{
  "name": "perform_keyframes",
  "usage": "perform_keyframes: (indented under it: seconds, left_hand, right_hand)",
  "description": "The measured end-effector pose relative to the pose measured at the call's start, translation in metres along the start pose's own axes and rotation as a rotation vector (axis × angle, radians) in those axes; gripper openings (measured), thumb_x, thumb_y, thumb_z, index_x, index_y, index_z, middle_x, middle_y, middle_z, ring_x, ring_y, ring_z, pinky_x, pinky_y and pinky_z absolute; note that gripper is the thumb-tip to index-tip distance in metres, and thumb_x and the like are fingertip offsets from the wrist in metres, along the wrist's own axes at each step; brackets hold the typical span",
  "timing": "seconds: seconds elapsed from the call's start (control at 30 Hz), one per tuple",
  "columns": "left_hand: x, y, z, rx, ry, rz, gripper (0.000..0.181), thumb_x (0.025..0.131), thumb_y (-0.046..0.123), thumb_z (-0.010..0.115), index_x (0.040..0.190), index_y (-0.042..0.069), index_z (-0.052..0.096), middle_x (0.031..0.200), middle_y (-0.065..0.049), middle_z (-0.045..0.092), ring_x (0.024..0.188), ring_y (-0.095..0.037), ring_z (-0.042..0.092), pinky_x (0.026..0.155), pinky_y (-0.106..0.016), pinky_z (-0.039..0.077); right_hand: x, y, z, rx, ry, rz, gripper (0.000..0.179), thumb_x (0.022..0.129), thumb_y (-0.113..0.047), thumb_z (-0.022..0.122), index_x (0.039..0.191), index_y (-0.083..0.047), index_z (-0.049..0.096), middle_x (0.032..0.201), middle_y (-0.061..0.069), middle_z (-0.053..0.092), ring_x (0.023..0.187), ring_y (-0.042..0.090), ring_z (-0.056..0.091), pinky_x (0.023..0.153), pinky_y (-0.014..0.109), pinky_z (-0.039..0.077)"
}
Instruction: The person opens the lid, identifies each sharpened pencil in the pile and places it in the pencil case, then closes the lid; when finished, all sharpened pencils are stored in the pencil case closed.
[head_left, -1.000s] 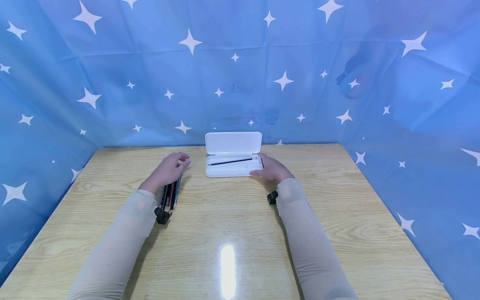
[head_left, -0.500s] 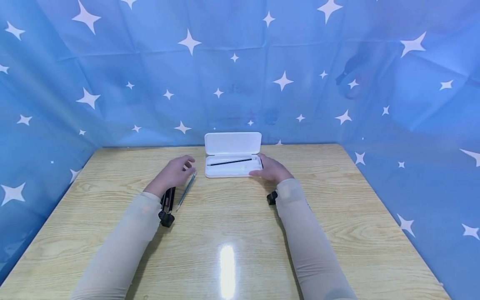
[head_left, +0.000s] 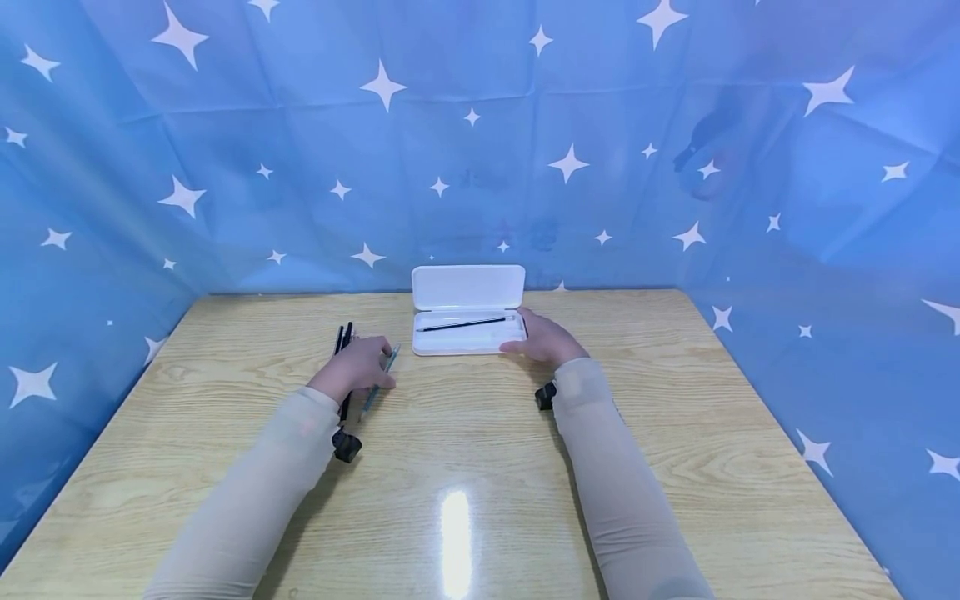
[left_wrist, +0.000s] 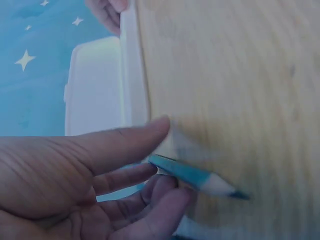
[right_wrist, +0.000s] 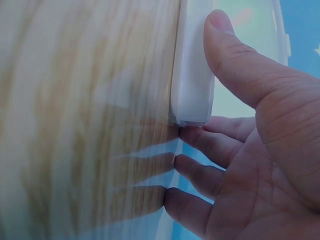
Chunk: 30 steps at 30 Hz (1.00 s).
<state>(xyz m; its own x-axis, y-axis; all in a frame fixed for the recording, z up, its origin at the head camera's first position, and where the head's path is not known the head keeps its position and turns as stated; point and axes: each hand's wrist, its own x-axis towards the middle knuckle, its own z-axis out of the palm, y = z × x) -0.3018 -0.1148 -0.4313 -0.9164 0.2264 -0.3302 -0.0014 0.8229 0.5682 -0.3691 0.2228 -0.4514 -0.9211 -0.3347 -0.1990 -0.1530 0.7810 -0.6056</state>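
Observation:
My left hand (head_left: 360, 365) reaches over a teal pencil (head_left: 369, 404) on the wooden table. The left wrist view shows the pencil's sharpened tip pointing away from the fingers, with a gap between it and the thumb (left_wrist: 150, 137). Dark pencils (head_left: 347, 336) lie partly hidden beneath that hand. At the back of the table, a white pencil case (head_left: 450, 343) stands with its lid raised. One black pencil (head_left: 461, 324) rests inside. My right hand (head_left: 551, 337) grips the case's right end, thumb over the front rim and the other fingers around the end.
The case's lid (head_left: 468, 287) leans up near the blue star-patterned curtain (head_left: 480, 167) behind the table. Bare wood (head_left: 450, 433) spreads in front of the case. A small black wrist camera (head_left: 347, 446) sits under the left sleeve.
My left hand has moved toward me and slightly right, over the teal pencil. That pencil has separated from the dark ones and slanted to the right. The right hand and case stay put.

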Motion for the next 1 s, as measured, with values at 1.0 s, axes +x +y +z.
perform_keyframes:
  seconds: [1.0]
  left_hand:
    - [0.0, 0.008, -0.008, -0.206, -0.038, 0.049, 0.054, 0.094, 0.0, 0.062, 0.144, 0.004, 0.043, 0.098, -0.01, 0.051, 0.079, -0.022, 0.052, 0.065, -0.037, 0.053]
  right_hand:
    - [0.0, 0.004, 0.001, 0.013, 0.0, -0.019, 0.082, 0.096, -0.038, 0.071, 0.16, -0.01, 0.027, 0.158, 0.017, 0.038, 0.143, 0.038, 0.038, 0.115, 0.056, 0.033]
